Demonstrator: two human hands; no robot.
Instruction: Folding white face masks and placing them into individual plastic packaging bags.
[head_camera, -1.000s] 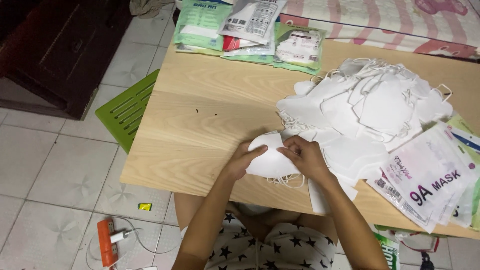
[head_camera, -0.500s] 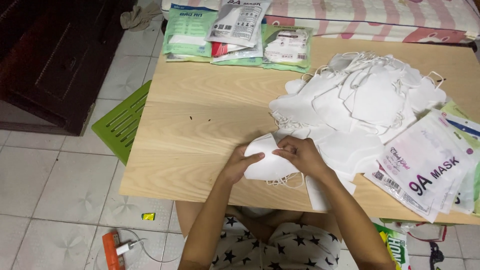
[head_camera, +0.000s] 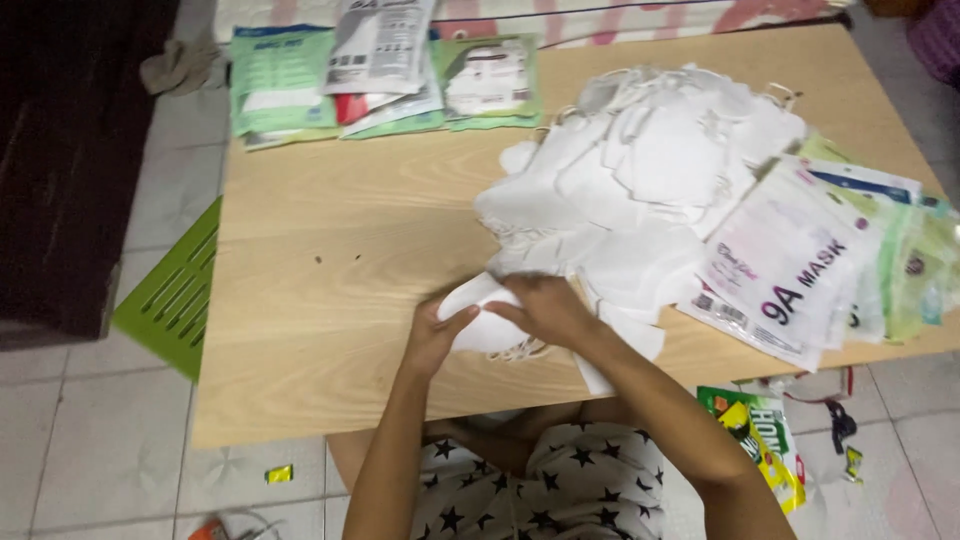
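I see my left hand (head_camera: 432, 338) and right hand (head_camera: 545, 308) both gripping a folded white fabric face mask (head_camera: 480, 318) on the light wooden bench (head_camera: 330, 260), just beside the heap of white masks (head_camera: 640, 180).

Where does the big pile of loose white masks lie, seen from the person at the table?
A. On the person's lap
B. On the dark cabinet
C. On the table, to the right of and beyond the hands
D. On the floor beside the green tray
C: the pile of white masks rests on the wooden table, beyond and right of the left hand and right hand, which hold one white mask.
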